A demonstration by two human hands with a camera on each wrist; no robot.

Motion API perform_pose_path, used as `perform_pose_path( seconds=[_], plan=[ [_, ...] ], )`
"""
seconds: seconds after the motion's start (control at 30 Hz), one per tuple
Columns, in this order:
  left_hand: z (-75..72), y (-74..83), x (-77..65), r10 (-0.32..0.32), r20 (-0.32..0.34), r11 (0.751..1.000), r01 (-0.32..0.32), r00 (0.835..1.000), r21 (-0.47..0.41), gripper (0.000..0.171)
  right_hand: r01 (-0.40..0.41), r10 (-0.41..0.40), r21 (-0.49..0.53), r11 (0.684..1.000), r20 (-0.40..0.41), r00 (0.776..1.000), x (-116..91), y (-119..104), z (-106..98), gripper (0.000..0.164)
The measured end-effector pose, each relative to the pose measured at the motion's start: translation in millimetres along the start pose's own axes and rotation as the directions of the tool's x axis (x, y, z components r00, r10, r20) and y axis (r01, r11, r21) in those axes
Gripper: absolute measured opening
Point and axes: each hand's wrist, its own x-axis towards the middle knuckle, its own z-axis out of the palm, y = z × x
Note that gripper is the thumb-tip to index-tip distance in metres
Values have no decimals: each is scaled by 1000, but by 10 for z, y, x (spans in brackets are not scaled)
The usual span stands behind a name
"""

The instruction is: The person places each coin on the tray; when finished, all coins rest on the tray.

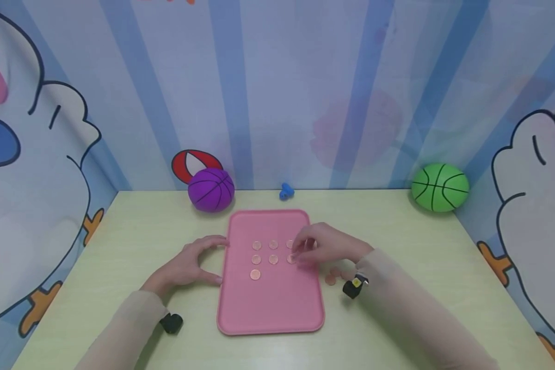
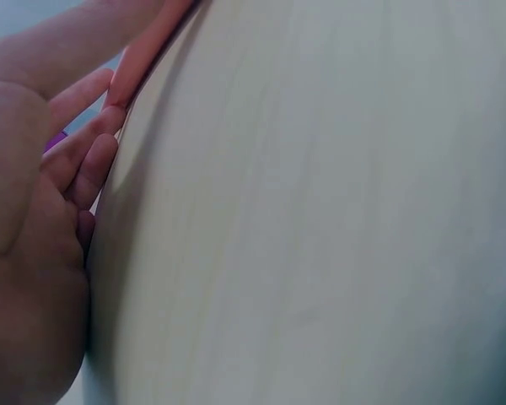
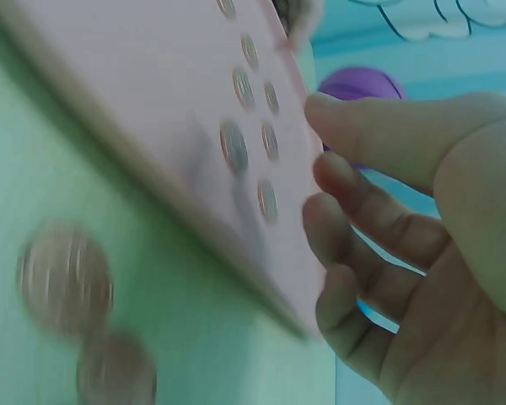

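A pink tray [image 1: 270, 308] lies on the table, with several round copper-coloured coins [image 1: 255, 275] set out in rows on its upper half. My right hand [image 1: 321, 244] hovers over the tray's right side, fingertips beside the last coin [image 1: 291, 259] of the second row. In the right wrist view the thumb and loosely bent fingers stand apart with nothing between them. At the tray's left rim, my left hand [image 1: 187, 262] rests with fingertips and thumb spread along the edge. More coins [image 1: 330, 280] lie on the table right of the tray, partly behind the right wrist.
Behind the tray sit a purple ball [image 1: 211, 190] on the left and a small blue object [image 1: 286, 191] in the middle. A green ball [image 1: 440, 187] stands at the far right corner. A printed cloth [image 1: 282, 92] with blue stripes rises along the table's back edge.
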Motion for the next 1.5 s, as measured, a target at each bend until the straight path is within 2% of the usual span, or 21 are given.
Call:
perform_pose_path(
  seconds=[0.17,0.27,0.37,0.43,0.57,0.63,0.8,0.97,1.13,1.23,1.5],
  plan=[
    [-1,11,-3,3,1,1000,-3,1000,-1,94,-94,92,68,993,41,995,-217,156,-99,17],
    [-5,19,-4,-3,4,1000,3,1000,-5,94,-179,163,169,969,103,981,-343,261,-127,18],
    [-5,19,-3,-1,6,1000,1,1000,-6,94,-220,188,236,946,150,971,-457,369,-151,21],
    [-4,18,-3,2,6,1000,-1,1000,-6,94,-207,177,214,954,150,973,-524,435,-166,22],
    [-4,12,1,2,6,1000,-2,1000,-3,94,-158,149,84,984,106,983,-637,531,-203,21],
    [-5,9,3,7,6,1000,-7,1000,0,94,-167,161,52,985,107,981,-681,552,-218,20],
    [-13,13,1,20,-1,1000,-20,1000,1,94,-221,213,53,974,123,969,-759,557,-233,22],
    [-6,8,2,18,-2,1000,-18,1000,-2,94,-241,234,47,969,119,965,-813,551,-201,27],
    [-3,-2,5,8,2,1000,-8,1000,-11,94,-234,230,26,972,106,967,-822,537,-165,27],
    [-5,-7,2,26,-2,1000,-26,1000,-12,94,-231,229,11,973,98,968,-807,528,-161,25],
    [-6,-6,-6,20,1,999,-20,1000,-33,95,-170,171,-10,985,87,982,-784,514,-186,20]
  ],
)
